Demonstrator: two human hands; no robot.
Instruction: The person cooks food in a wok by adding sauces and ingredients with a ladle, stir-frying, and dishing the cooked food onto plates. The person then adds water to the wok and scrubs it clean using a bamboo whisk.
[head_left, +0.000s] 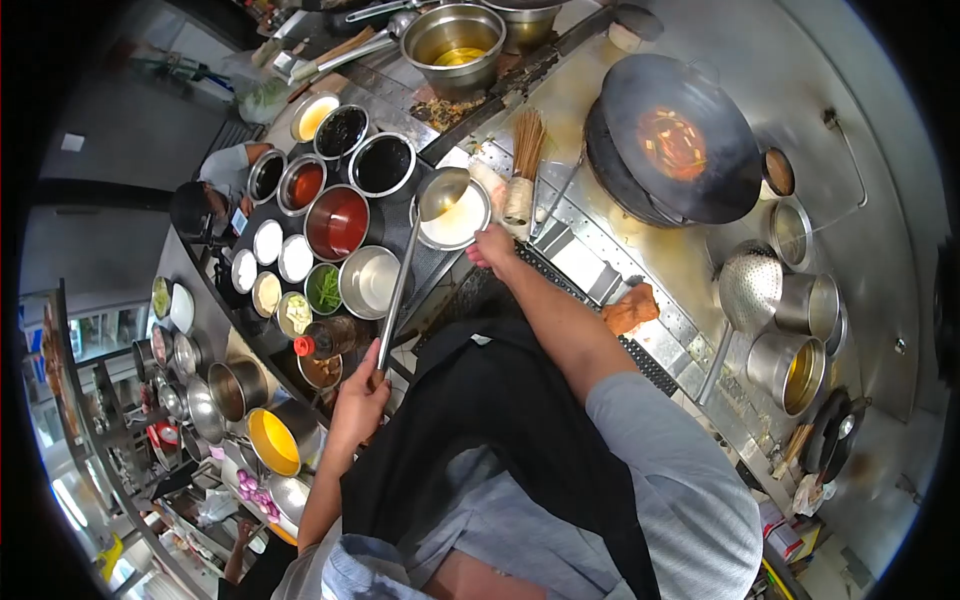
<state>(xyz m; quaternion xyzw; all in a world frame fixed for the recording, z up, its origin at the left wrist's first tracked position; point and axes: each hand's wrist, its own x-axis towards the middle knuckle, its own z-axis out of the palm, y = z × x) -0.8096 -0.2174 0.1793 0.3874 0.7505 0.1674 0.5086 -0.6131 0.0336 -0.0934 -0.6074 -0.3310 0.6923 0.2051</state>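
My left hand [360,397] is closed around the long handle of a metal ladle [398,285]. The ladle's bowl hangs over a metal bowl [487,222] of pale, milky liquid, covering part of it. My right hand [492,249] has its fingers curled at the near right rim of that bowl. Close to the left hand stands a dark bottle with a red cap [305,346]. An off-white pot [368,282] sits between the ladle handle and the other seasoning containers. To the right, a tilted black wok [735,150] holds reddish liquid with pale pieces.
A bamboo brush [525,150] stands beyond my right hand. A brown cloth [632,309], a perforated skimmer [749,287] and metal pots lie along the right. Red sauce [337,222], dark sauces and chopped greens fill containers at left. Another person [205,205] is at the far left.
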